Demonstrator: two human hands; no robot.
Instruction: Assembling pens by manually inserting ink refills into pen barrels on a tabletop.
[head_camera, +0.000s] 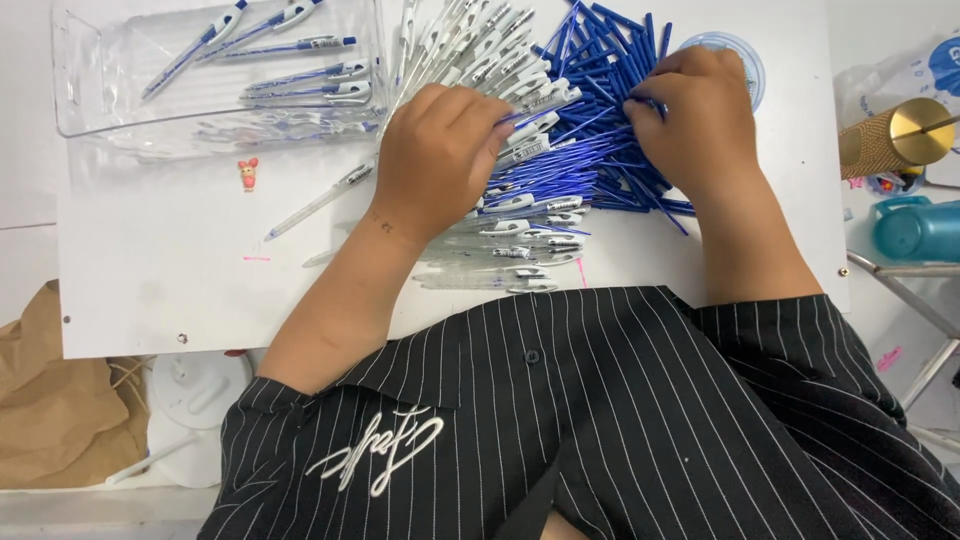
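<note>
Striped shirt (620, 420) nearest, both hands buried in pens near the desk's (150, 280) far edge.
At the far left corner a clear tray (90, 100) holds a few finished pens (300, 75). Left hand (440, 150) is curled around one clear pen barrel (535, 108) over the barrel pile (510, 235); right hand (695, 115) pinches a blue refill (640, 100) from the blue heap (600, 150). Risk, as I judge it: the loose heap could scatter or roll toward the near edge if a wrist sweeps it.
</note>
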